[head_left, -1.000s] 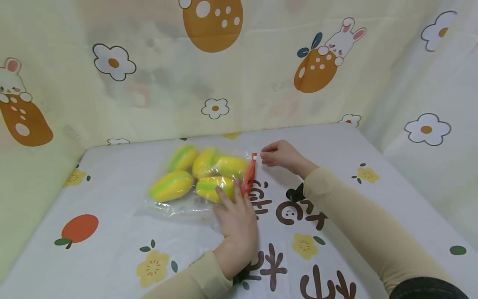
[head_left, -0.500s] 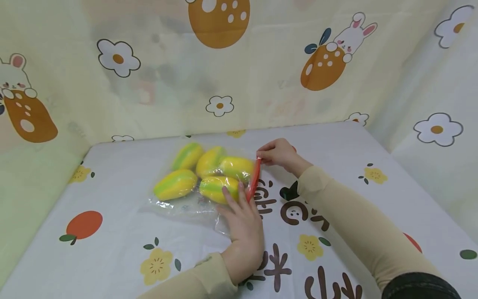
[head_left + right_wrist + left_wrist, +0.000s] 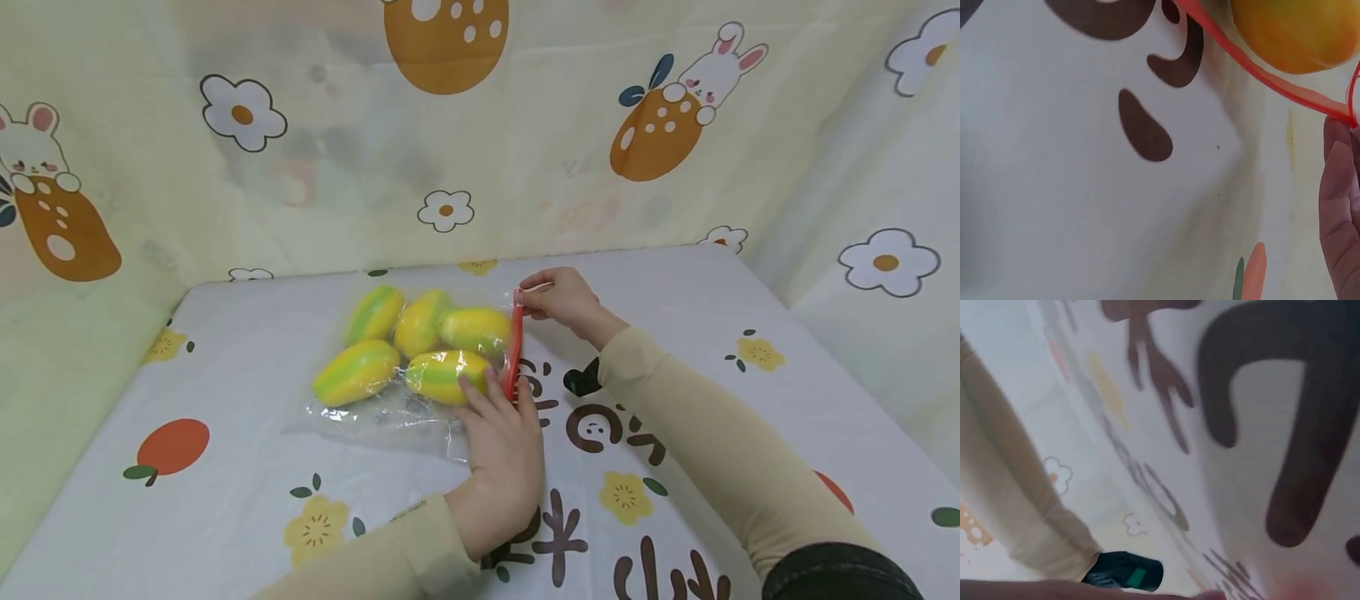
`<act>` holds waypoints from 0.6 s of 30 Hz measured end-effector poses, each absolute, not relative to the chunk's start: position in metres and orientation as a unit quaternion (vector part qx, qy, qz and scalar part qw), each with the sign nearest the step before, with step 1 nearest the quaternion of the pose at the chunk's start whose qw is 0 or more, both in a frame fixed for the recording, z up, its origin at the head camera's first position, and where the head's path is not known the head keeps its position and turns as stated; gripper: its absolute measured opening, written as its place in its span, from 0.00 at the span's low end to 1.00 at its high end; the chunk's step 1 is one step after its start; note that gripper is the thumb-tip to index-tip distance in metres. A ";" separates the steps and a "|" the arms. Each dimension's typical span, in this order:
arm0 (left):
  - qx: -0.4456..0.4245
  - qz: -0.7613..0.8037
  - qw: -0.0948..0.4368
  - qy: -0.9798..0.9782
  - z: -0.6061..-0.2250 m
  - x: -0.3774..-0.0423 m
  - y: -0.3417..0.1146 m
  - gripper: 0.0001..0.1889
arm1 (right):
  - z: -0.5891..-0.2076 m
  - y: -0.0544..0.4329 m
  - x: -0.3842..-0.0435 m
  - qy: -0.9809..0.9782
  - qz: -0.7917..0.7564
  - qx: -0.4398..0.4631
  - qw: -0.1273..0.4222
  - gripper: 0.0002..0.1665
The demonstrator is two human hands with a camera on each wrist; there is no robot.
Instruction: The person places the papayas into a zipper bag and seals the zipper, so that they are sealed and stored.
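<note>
A clear plastic zip bag [image 3: 375, 425] lies flat on the table, with a red zip strip [image 3: 514, 350] along its right side. Inside are several yellow-and-green, mango-shaped fruits [image 3: 357, 372]. The thumb and fingers of my right hand [image 3: 566, 302] pinch the far end of the red strip; the right wrist view also shows this hand [image 3: 1339, 200] at the strip's end. My left hand [image 3: 504, 458] rests on the bag's near right corner, its fingers spread over the nearest fruit [image 3: 444, 375] and beside the strip's near end. Its thumb is hidden.
A white printed cloth [image 3: 225, 533] covers the table. Patterned curtains [image 3: 337, 200] rise behind it and at both sides. A dark band [image 3: 840, 571] sits round the right sleeve.
My right hand has come in from just right of the bag and taken the far end of the red strip. The left hand has slid slightly right along the near corner.
</note>
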State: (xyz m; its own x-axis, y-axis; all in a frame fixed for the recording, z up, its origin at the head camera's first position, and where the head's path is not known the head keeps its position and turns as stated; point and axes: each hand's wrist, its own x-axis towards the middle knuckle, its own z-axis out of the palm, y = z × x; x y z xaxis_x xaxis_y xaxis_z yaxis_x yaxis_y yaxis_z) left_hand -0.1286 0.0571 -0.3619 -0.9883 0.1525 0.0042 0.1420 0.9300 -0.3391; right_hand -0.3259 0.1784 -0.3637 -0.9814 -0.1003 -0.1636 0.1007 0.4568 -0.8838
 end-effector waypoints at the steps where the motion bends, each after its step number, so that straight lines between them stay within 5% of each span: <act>1: -0.080 0.163 0.018 -0.983 -0.360 -0.129 0.056 0.27 | -0.364 0.179 -0.327 0.848 -0.520 0.001 0.098 0.24; 13: -0.161 0.022 0.048 -0.986 -0.321 -0.147 0.030 0.35 | -0.352 0.180 -0.322 0.847 -0.526 -0.002 0.079 0.25; 18: -0.143 -0.081 0.002 -0.986 -0.287 -0.186 0.005 0.42 | -0.347 0.175 -0.323 0.836 -0.544 -0.021 0.067 0.25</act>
State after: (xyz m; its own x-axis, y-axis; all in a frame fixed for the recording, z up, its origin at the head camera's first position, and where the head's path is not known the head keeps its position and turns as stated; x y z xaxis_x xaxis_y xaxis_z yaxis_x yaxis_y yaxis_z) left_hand -0.1856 0.0049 -0.2874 -0.9592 0.2814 0.0275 0.2821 0.9461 0.1592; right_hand -0.3232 0.1748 -0.3473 -0.9901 -0.1082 -0.0895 0.0378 0.4081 -0.9121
